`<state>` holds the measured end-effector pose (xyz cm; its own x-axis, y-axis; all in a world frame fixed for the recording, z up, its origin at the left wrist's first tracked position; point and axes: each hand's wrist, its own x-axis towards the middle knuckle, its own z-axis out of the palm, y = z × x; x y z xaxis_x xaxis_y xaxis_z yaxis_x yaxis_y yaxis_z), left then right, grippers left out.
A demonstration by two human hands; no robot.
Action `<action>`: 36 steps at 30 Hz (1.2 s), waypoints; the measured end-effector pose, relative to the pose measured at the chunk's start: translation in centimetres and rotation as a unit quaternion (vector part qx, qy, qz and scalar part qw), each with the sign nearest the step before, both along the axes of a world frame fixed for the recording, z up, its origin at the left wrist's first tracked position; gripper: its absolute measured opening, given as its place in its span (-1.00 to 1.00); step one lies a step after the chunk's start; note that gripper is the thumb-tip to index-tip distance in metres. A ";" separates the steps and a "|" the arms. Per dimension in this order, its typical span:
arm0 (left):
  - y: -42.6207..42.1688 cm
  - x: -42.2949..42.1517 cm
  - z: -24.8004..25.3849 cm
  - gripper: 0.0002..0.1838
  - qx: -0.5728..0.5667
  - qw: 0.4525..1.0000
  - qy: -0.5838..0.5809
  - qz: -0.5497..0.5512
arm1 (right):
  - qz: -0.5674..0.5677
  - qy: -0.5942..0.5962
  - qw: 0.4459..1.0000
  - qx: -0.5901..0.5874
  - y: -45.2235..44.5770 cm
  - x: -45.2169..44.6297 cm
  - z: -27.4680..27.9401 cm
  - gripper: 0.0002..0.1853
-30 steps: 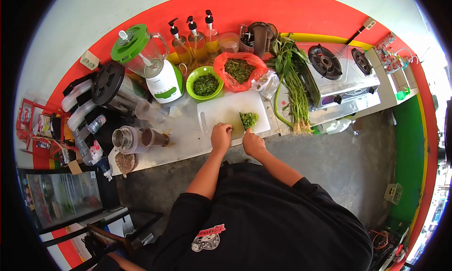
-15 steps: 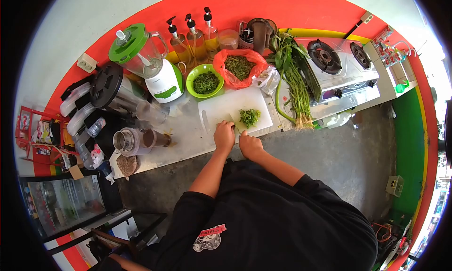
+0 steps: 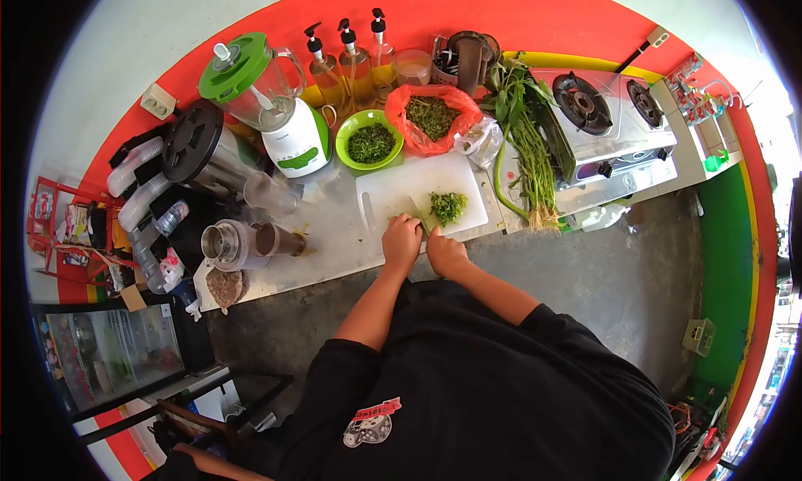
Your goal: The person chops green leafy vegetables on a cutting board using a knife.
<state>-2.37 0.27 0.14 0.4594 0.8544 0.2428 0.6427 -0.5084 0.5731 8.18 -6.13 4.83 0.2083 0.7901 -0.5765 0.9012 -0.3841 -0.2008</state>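
Note:
A white cutting board (image 3: 388, 190) lies near the counter's front edge, with a small heap of chopped greens (image 3: 448, 207) on its right part. My right hand (image 3: 445, 251) is closed round a knife (image 3: 420, 214), whose blade points away from me, left of the heap. Close beside it, at the board's front edge, my left hand (image 3: 403, 240) has its fingers bent and pressed together; what they hold is too small to make out. Behind the board are a green bowl (image 3: 371, 142) of cut greens and a red plastic bag (image 3: 432, 119) with more greens.
A blender (image 3: 288, 139), pump bottles (image 3: 357, 68) and a dark-lidded container (image 3: 192, 143) stand at the back and left. Long-stemmed greens (image 3: 531, 159) lie beside the gas stove (image 3: 614, 118) on the right. A clear plastic bag (image 3: 480, 144) sits behind the board.
The knife has moved from beside the greens heap to its left, close to my left hand. The heap now sits apart from the blade. Both hands stay near the board's front edge.

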 end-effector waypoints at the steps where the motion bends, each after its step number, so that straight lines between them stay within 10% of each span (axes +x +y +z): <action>1: 0.1 0.0 0.1 -0.91 -0.002 1.000 -0.014 0.009 | -0.008 0.009 1.000 0.015 0.5 0.2 -0.4 -0.60; 36: 0.1 0.0 0.5 -0.87 -0.055 0.998 0.005 0.039 | 0.037 -0.007 0.999 0.013 -0.7 0.4 -0.3 -0.61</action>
